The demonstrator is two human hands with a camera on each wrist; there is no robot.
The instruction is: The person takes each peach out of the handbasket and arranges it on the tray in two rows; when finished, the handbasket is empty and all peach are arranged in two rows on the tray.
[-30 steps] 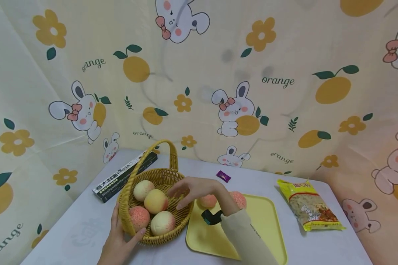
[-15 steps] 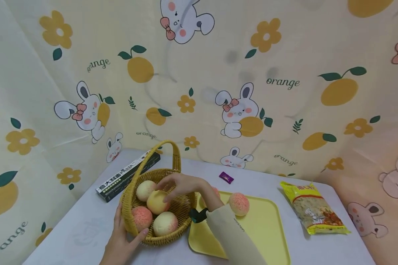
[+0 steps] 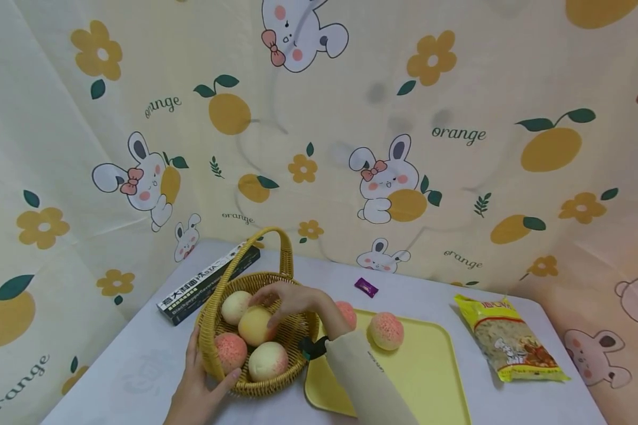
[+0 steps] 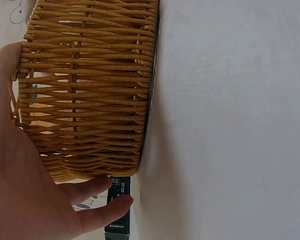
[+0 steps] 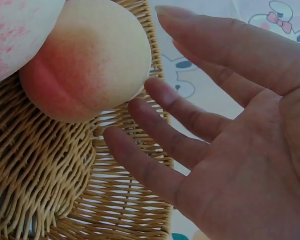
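A wicker basket (image 3: 282,386) with a tall handle holds several peaches. My left hand (image 3: 194,386) grips the basket's near left side, its thumb over the rim and its fingers along the outer weave (image 4: 90,100). Inside lie a yellow peach (image 3: 254,328), a pink peach (image 3: 231,352) and two pale peaches, one in front (image 3: 268,362) and one behind (image 3: 236,308). My right hand (image 3: 292,300) reaches over the basket with fingers spread around the yellow peach. In the right wrist view its fingertips (image 5: 155,90) are right beside that peach (image 5: 90,60), the thumb held away.
A yellow tray (image 3: 420,378) right of the basket bears a pink peach (image 3: 387,330) and another (image 3: 347,314) partly behind my right arm. A black pasta box (image 3: 191,301) lies behind left. A purple wrapped sweet (image 3: 366,287) and a yellow food bag (image 3: 510,342) lie farther right.
My right hand has moved left, from over the basket's right part to the yellow peach. My left hand keeps its grip on the basket. The head view has shifted slightly.
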